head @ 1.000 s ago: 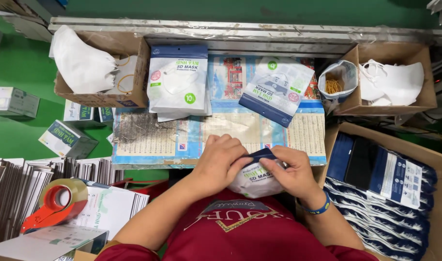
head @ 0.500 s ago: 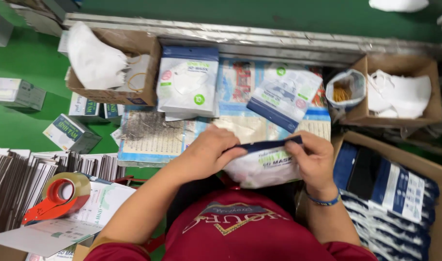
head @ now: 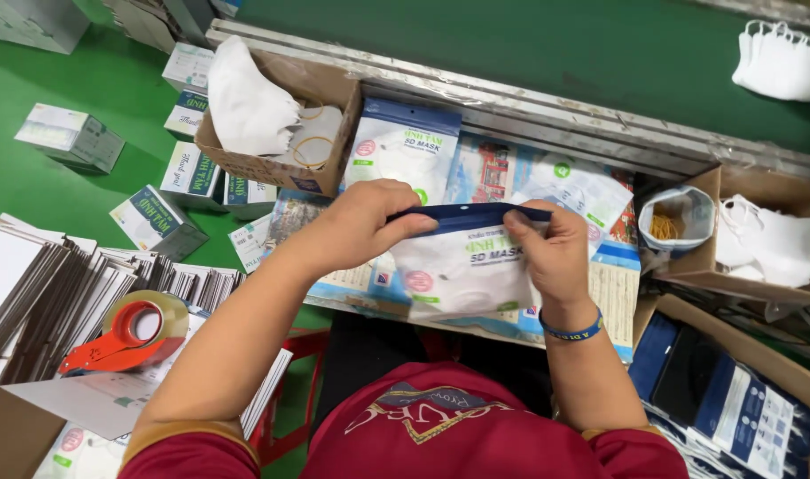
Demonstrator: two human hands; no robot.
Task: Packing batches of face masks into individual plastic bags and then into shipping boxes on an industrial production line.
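While both hands pinch its dark blue top strip, the pouch (head: 462,266), a white mask pack, hangs flat above the lap at the middle of the view; all places below are given from it.

- Far left: flat card stacks (head: 59,284); a tape gun (head: 125,333) with an orange frame lying on papers.
- Upper left: small boxes (head: 152,222) scattered on the green floor.
- Up and left: a carton (head: 329,133) holding white masks (head: 245,106) and rubber bands.
- Left hand (head: 365,222): fingers closed on the left end of the strip, thumb under, fingertips on top.
- Just above: a second pack (head: 403,146) lying flat on printed sheets (head: 613,297).
- Right hand (head: 555,253): fingers closed on the right end of the strip, a blue wristband (head: 571,333) below it.
- Right: a small bag (head: 680,217) of rubber bands, open at the top.
- Farther right: a carton (head: 688,275) of white masks.
- Lower right: a box of stacked blue packs (head: 733,399).
- Far upper right: loose masks (head: 782,62) on the green surface.
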